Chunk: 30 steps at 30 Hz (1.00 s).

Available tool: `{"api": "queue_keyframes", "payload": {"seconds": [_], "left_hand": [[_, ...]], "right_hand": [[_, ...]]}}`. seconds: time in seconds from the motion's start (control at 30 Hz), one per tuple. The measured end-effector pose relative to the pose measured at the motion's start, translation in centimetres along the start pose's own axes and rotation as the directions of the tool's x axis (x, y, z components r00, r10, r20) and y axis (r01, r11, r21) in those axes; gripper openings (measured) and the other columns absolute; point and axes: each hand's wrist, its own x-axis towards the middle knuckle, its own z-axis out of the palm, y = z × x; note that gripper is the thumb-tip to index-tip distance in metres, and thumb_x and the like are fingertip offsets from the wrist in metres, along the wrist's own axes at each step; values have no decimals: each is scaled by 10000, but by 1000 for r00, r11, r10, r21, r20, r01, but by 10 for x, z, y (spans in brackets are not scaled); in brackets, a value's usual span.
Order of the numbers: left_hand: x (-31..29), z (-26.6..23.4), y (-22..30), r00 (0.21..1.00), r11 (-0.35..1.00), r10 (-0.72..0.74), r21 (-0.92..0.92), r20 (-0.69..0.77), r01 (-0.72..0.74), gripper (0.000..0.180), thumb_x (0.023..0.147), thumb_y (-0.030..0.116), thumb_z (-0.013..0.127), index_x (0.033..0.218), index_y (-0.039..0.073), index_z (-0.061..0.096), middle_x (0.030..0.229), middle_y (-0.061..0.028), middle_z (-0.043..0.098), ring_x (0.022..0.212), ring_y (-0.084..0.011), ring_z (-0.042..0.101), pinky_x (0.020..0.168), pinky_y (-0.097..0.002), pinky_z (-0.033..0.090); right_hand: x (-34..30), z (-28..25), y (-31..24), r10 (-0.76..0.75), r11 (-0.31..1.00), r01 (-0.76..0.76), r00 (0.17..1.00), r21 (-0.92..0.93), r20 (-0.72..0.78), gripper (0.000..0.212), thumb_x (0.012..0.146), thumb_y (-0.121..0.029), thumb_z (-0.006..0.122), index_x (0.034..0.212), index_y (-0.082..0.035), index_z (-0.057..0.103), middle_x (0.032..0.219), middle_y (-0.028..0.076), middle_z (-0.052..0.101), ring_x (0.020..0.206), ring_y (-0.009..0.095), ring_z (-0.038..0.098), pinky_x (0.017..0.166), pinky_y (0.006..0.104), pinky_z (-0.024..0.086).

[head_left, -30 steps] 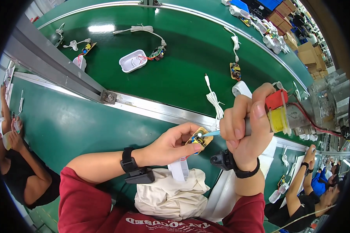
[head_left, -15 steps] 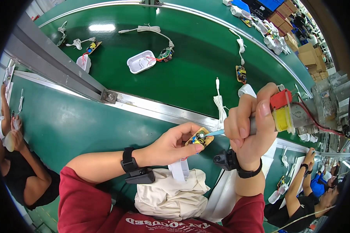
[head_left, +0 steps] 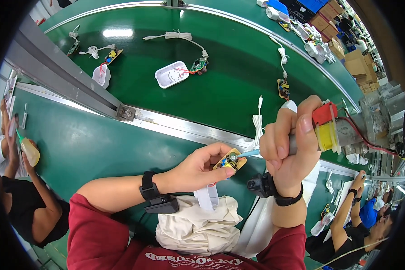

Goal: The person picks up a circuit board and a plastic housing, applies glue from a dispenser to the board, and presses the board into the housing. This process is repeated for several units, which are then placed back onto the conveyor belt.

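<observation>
My left hand pinches a small circuit board with yellow, dark and green parts between thumb and fingers. Below the board hangs a white plastic shell, near red wires. In my right fist is a grey tubular dispenser banded with yellow tape, a red block on top. Its light-blue nozzle points left, the tip meeting the board's parts. Glue or other material at the tip is too small to make out.
On the green conveyor beyond the metal rail lie boards with white cables and shells, one white tray-like shell among them. Cream cloth lies before me. A metal post stands left. Co-workers sit on both sides.
The boards, cables and shells on the conveyor have shifted slightly right. My hands hold almost the same pose. At left, a co-worker's hand now shows a yellowish bottle with a green nozzle.
</observation>
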Motion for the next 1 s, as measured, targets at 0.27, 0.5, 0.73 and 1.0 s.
{"api": "queue_keyframes", "payload": {"seconds": [0.27, 0.5, 0.73, 1.0], "left_hand": [[1, -11, 2, 998, 1000, -10, 3, 54, 10, 364, 933, 105, 579, 1267, 49, 447, 1014, -12, 567, 834, -50, 539, 645, -204, 450], [10, -44, 23, 944, 959, -252, -77, 212, 273, 379, 905, 66, 591, 1260, 51, 456, 1042, -27, 559, 888, -86, 575, 735, -251, 501], [78, -60, 49, 999, 998, 17, 61, 46, -20, 416, 895, 71, 589, 1281, 54, 436, 1088, -55, 554, 932, -115, 584, 795, -260, 503], [136, -82, 73, 543, -119, 822, 984, 171, -131, 492, 809, 191, 683, 1187, -29, 456, 1058, -159, 575, 911, -282, 624, 764, -355, 525]], "right_hand": [[1, 9, -4, -1, 999, -1, 998, -34, -68, 294, 949, -264, 494, 1099, -29, 398, 494, 5, 370, 334, 68, 290, 324, 226, 230], [-6, 20, -5, 18, 999, -18, 1000, -29, 0, 322, 973, -308, 455, 1143, -44, 387, 501, -3, 343, 328, 79, 298, 316, 232, 221], [-3, 23, 11, 25, 998, -24, 1000, -56, 18, 307, 968, -287, 460, 1135, -38, 393, 505, -4, 333, 345, 69, 286, 330, 227, 216], [-2, 22, 13, 52, 998, -50, 997, 28, -58, 263, 940, -180, 480, 1109, 3, 395, 510, -3, 387, 371, 62, 323, 364, 226, 266]]}}
